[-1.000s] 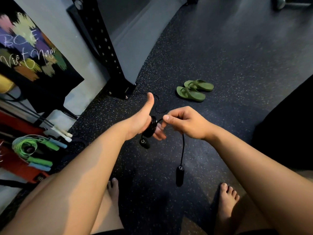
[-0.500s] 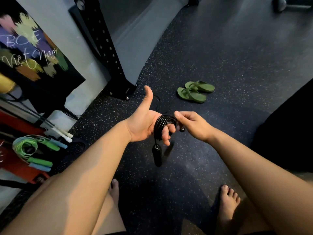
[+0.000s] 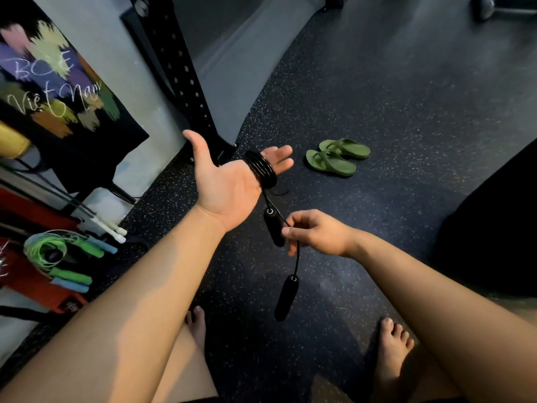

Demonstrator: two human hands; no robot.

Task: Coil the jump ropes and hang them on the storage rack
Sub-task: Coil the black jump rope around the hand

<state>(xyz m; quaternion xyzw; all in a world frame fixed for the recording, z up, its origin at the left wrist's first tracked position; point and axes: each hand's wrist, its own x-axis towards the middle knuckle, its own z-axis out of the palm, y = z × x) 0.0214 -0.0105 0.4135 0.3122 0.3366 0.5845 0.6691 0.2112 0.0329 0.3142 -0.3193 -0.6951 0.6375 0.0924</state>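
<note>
The right hand's (image 3: 316,234) fingertips (image 3: 287,232) pinch the thin black cord of the black jump rope (image 3: 263,171) just below its coil. The free end drops from that pinch to a black cylindrical handle (image 3: 286,298) hanging in the air. The other black handle (image 3: 271,228) hangs just beside the pinch, from a short length of cord off the coil.

The left hand (image 3: 229,184) is spread flat, palm up and thumb raised. Its fingers (image 3: 279,159) are released and straight, and the coil sits as several tight black loops around them, near their base. Nothing grips those loops.

That is where I judge the risk lies. With the fingers straight, a downward tug from the right hand or the swing of the hanging handles could slide the loops off the fingertips, and the coil would spring apart. Slack in the pinched stretch could also let the last turns loosen.

To the left, the red storage rack (image 3: 26,274) holds a coiled lime-green jump rope (image 3: 43,250) with green and blue handles, and white-handled ropes (image 3: 110,226) just beside it. The black rope is well apart from the rack. A pair of green rubber flip-flops (image 3: 337,157) lies on the speckled dark rubber floor (image 3: 406,112).
</note>
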